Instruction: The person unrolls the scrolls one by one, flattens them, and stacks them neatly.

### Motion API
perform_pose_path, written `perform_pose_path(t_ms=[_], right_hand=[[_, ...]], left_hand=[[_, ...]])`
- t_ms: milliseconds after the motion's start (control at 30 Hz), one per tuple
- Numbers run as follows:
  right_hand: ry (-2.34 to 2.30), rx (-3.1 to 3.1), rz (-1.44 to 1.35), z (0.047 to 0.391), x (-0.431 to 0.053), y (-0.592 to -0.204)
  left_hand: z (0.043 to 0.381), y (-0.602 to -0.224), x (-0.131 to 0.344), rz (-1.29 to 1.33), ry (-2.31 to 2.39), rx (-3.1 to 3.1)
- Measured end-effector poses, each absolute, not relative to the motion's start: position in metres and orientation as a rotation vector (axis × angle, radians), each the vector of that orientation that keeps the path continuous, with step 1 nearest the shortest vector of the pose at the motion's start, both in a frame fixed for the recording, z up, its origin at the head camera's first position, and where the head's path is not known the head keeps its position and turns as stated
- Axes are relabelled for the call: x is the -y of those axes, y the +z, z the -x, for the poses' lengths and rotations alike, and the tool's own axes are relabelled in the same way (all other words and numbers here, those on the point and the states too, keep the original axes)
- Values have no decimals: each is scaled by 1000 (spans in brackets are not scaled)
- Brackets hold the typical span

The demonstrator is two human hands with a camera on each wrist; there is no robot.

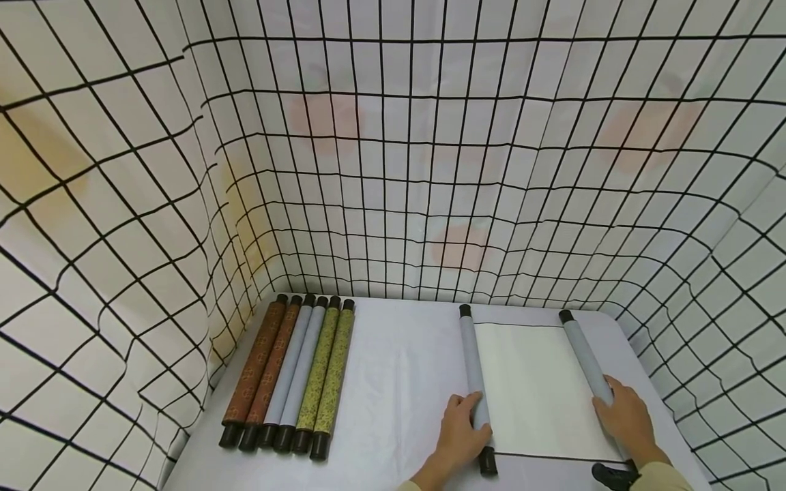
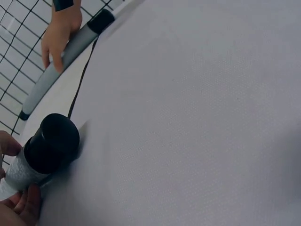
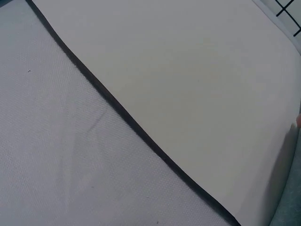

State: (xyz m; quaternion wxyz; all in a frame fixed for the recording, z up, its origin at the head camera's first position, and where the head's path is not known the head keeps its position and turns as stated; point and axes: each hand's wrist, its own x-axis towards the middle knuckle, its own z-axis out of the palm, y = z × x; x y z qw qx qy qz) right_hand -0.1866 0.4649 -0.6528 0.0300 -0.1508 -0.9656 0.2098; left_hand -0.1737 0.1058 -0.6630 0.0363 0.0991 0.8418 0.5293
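A partly unrolled grey-blue hanging scroll lies on the right of the table, its cream paper (image 1: 540,389) stretched between two rollers. My left hand (image 1: 462,431) grips the near part of the left roller (image 1: 471,351), fingers and thumb on either side. In the left wrist view that roller's black end knob (image 2: 54,141) juts out past the fingers. On the right roller (image 1: 583,351), my right hand (image 1: 628,417) holds the lower half, thumb on the inner side. The right wrist view is mostly paper (image 3: 188,103) with its dark border (image 3: 136,127); only a fingertip shows at its right edge.
To the left, rolled scrolls lie side by side: brown patterned (image 1: 254,368), plain grey-blue (image 1: 303,368) and yellow-green patterned (image 1: 334,372). A white cloth covers the table (image 1: 393,382). Black wire mesh (image 1: 411,143) over white sheeting walls the back and both sides.
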Motion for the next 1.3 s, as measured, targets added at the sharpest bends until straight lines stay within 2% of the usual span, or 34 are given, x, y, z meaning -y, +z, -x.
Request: perform_pose_path(t_ms=[767,1300], right_hand=[[692,2925,523,185,-484,-653],[741,2987,598,189,-497,-652]], left_hand=[[182,-654,-92,-330,1376,-2787],[180,-655,-81,-374,1390,-2814]])
